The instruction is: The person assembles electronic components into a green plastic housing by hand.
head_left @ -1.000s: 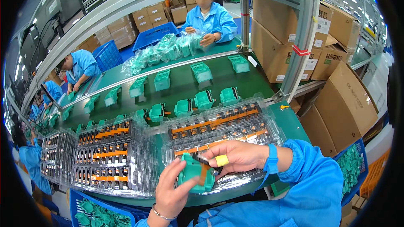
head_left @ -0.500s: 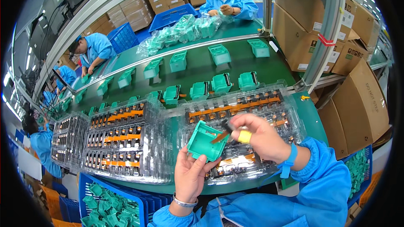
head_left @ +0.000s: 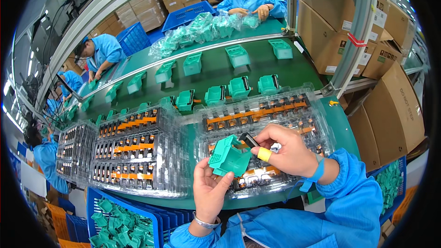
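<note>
A green plastic housing (head_left: 225,154) is gripped between the thumb and fingers of my left hand (head_left: 209,188), tilted so its side and open cavity show. My right hand (head_left: 282,149), with yellow tape round a finger, pinches a small black part (head_left: 248,140) with an orange flat cable. That part is at the housing's upper right edge; whether the cable passes into the housing I cannot tell. Both hands are above a clear plastic tray (head_left: 257,115) holding rows of black parts with orange flat cables.
More stacked trays (head_left: 133,149) stand to the left. Green housings (head_left: 239,56) line the conveyor (head_left: 298,71) beyond. A blue crate (head_left: 156,229) of green pieces is at lower left. Cardboard boxes (head_left: 390,110) and a metal post (head_left: 356,41) are at right. Co-workers sit across and at left.
My left hand has turned the green housing, showing more of its side. The black part has shifted slightly in my right hand's pinch. The co-worker across has lowered both hands to the bagged pieces.
</note>
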The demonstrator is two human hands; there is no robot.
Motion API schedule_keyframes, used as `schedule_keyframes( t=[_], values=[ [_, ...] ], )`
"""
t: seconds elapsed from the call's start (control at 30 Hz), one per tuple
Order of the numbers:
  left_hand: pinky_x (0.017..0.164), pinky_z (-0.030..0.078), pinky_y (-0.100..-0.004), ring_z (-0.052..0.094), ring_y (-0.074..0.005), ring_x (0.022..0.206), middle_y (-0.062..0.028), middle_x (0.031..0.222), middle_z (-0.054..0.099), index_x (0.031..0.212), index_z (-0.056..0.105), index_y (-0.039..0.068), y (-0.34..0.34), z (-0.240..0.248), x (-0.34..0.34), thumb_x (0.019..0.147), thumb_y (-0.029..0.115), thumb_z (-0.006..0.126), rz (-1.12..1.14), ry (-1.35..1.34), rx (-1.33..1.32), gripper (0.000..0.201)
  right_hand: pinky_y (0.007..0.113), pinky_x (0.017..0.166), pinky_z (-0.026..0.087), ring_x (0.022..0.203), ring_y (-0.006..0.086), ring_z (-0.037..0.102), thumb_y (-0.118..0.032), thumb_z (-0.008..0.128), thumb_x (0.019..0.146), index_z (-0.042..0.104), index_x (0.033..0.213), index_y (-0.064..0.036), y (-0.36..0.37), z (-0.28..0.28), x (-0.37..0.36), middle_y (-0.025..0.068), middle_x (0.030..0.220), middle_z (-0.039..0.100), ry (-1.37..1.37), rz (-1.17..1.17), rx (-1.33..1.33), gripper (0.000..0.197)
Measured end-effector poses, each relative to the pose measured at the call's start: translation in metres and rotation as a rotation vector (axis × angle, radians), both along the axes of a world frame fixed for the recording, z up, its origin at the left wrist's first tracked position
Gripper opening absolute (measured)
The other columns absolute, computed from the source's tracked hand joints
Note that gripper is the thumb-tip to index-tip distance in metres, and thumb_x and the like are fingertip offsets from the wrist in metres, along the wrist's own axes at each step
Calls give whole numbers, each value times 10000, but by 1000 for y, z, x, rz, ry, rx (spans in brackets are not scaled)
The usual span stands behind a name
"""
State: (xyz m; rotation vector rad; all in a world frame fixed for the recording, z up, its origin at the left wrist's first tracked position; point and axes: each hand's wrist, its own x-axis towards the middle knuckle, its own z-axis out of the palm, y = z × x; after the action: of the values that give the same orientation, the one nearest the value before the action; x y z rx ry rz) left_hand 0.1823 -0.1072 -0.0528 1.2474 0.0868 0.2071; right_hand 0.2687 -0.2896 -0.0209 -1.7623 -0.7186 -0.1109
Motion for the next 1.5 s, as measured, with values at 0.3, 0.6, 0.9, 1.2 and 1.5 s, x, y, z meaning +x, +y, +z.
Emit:
schedule_keyframes(
  t=[0.3, 0.6, 0.9, 1.2, 1.5],
  values=[
    [884, 454, -307, 523, -197, 1053, -152, 1162, 500, 1204, 331, -1, 1, 3, -3, 782, -57, 621, -21, 32, 20, 515, 251, 573, 458, 663, 103, 558, -81, 674, 772, 573, 848, -2, 1, -15, 6, 56, 749, 577, 230, 61, -12, 149],
    [873, 459, -302, 524, -192, 1053, -156, 1167, 502, 1180, 348, -10, 12, 7, -1, 778, -72, 615, -121, 66, -9, 487, 241, 792, 471, 860, 96, 550, 3, 645, 786, 542, 872, -3, 2, -22, 10, 27, 893, 542, 583, 264, 136, 134],
    [858, 475, -298, 523, -196, 1058, -165, 1181, 488, 1184, 342, -22, 5, 9, 0, 778, -93, 600, -127, 56, 66, 487, 243, 784, 490, 881, 108, 575, 6, 641, 784, 551, 970, 25, 2, -13, 8, 62, 950, 584, 621, 261, 45, 208],
    [838, 465, -272, 549, -165, 1002, -144, 1117, 549, 1173, 394, -31, -3, 12, -2, 753, -59, 637, -123, 48, 33, 486, 210, 625, 468, 718, 70, 566, -70, 692, 759, 551, 916, 16, -4, -19, 12, 28, 785, 593, 515, 254, -104, 227],
    [903, 447, -329, 518, -214, 1076, -166, 1185, 495, 1236, 329, -23, -5, 3, -8, 753, -74, 635, -113, -69, 160, 574, 292, 615, 484, 735, 224, 579, 20, 668, 675, 575, 874, -14, 0, -11, 8, 90, 813, 593, -288, 128, 29, 222]
  ],
)
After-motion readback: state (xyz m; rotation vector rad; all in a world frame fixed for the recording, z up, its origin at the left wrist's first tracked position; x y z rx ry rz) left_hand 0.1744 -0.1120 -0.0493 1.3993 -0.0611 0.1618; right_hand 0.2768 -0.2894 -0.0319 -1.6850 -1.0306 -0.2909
